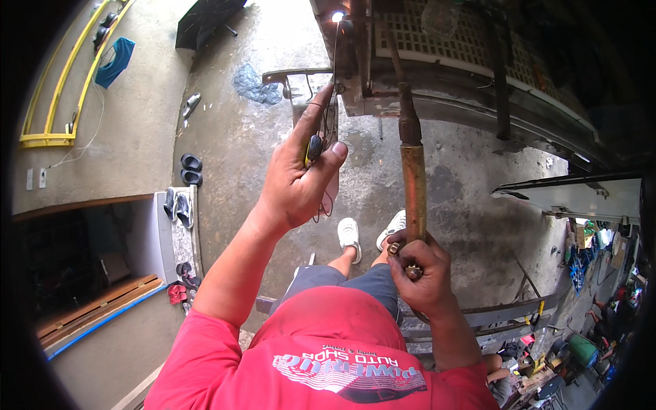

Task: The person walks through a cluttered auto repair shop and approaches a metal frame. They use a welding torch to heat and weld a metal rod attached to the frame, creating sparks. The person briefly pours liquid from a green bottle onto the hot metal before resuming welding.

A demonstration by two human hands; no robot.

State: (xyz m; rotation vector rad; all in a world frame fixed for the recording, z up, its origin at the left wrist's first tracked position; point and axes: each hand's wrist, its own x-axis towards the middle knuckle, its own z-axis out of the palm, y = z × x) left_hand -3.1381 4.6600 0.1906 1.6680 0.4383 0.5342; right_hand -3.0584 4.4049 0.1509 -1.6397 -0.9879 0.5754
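My right hand (427, 277) is wrapped around the lower end of a gas welding torch (414, 184), by its brass valve knobs. The torch's thin neck runs up into the shade of a rusty metal body (400, 106). My left hand (283, 181) is closed on a thin filler rod (335, 51), with the index finger stretched along it. A yellow and black tool handle (313, 149) also shows in this hand, its kind unclear. At the rod's far end a bright glow (337, 17) burns against the metal edge. Bent wire hangs below the left hand.
A crumpled blue plastic sheet (256, 85) lies on the concrete floor, with a black umbrella (205, 24) beyond. Sandals (191, 169) and shoes line the left wall. A metal panel (567, 195) juts in at right. Cluttered tools and a green tank (583, 350) stand lower right.
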